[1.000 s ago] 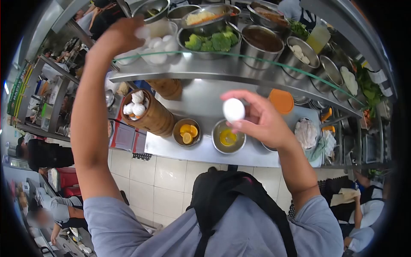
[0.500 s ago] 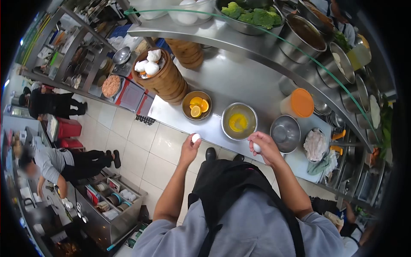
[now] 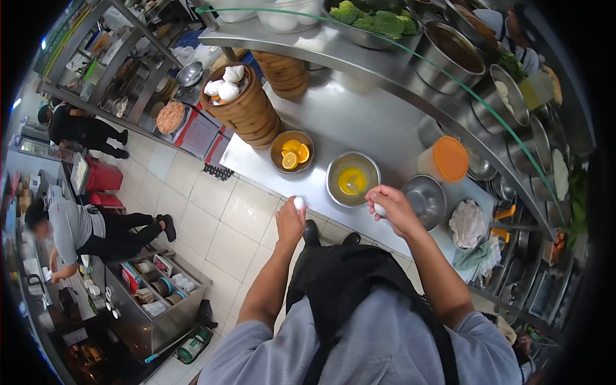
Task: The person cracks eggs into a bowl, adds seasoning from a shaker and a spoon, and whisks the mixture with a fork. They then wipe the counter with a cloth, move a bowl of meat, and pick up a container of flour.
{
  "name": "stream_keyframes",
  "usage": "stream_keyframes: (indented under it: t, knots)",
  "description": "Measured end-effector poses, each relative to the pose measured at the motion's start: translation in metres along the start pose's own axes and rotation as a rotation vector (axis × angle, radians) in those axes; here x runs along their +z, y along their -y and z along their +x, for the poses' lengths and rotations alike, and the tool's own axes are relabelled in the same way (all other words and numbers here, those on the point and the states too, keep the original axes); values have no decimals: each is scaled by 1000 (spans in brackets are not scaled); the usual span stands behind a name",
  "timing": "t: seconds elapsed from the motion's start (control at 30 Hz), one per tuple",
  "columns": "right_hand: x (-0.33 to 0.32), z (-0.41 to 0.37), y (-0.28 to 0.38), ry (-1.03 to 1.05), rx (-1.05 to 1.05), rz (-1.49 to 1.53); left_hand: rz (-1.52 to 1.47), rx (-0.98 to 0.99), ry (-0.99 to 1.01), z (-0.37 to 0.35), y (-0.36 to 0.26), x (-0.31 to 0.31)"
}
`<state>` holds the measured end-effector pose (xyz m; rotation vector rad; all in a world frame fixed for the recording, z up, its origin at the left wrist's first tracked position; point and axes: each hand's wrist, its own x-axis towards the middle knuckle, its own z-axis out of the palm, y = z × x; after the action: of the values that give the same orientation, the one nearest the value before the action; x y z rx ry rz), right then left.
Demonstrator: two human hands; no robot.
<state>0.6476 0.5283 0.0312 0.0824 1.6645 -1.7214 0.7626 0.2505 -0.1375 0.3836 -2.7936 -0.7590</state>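
Observation:
My left hand (image 3: pixel 290 221) is closed around a white egg (image 3: pixel 299 203), held just off the counter's front edge. In my right hand (image 3: pixel 393 208) is another white egg (image 3: pixel 380 210), gripped beside the right rim of a metal bowl (image 3: pixel 331 186). Yellow beaten or broken egg (image 3: pixel 352 181) lies in the bottom of that bowl. Left of it stands a smaller bowl (image 3: pixel 276 151) with orange halves (image 3: pixel 290 160). An empty-looking metal bowl (image 3: pixel 425 200) sits just right of my right hand.
Stacked bamboo steamers (image 3: pixel 247 115) stand at the counter's left. An orange-lidded tub (image 3: pixel 450 159) and a bowl of pale, plastic-covered food (image 3: pixel 468 224) are on the right. A metal shelf (image 3: pixel 359 61) overhangs the back. A co-worker (image 3: pixel 77 224) bends over a station at left.
My left hand has risen slightly and turned, bringing its egg nearer the counter edge. My right hand has moved slightly left and up, toward the egg bowl. The view has shifted a little.

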Motion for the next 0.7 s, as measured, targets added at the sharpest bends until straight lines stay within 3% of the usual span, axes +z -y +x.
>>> stream_keyframes:
  t: [0.07, 0.13, 0.17, 0.27, 0.33, 0.5, 0.7]
  knots:
    - [-3, 8, -3, -18, 2, 25, 4, -35, 101, 12, -12, -1]
    - [-2, 13, -8, 4, -35, -94, -158, 118, -54, 16, -29, -11]
    - [2, 18, -5, -3, -39, -92, -160, 125, -53, 24, -46, -22]
    - [11, 44, 6, 38, -114, -308, -310, 416, -4, 62, -92, -33]
    - [4, 74, -5, 130, -132, -500, -283, 478, 82, 84, -100, -31]
    - [-17, 93, 2, 85, -67, -456, -176, 667, 275, 112, -110, -29]
    - [-23, 109, -14, 81, 15, -505, -60, 744, 397, 127, -109, -17]
